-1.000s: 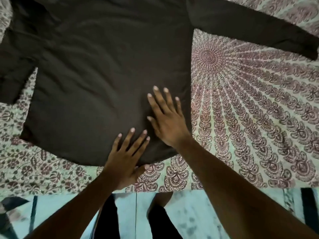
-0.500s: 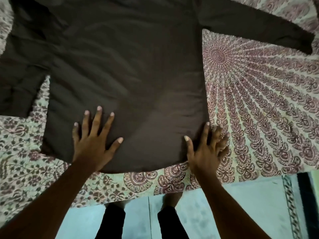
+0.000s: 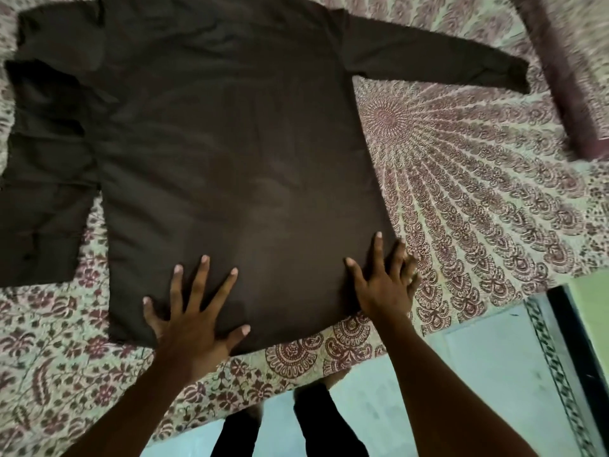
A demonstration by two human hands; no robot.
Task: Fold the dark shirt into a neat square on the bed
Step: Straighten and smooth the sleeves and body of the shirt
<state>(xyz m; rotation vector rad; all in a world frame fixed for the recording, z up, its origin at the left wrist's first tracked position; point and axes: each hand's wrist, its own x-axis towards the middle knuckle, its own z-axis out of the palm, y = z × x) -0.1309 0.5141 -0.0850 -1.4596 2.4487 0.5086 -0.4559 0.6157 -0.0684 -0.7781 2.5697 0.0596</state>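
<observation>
Though they lay together earlier, left hand (image 3: 194,324), right hand (image 3: 382,285) now splayed flat, apart, on dark shirt (image 3: 230,143) hem

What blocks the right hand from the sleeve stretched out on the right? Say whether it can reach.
Probably yes. The right hand rests flat on the dark shirt at its near corner; only bedspread lies between it and the sleeve, which lies farther up, so a lean may help.

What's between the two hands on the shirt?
Only bare shirt fabric near the hem. The left hand and right hand both rest flat on it, with nothing else between them. Seen in the head view.
</observation>
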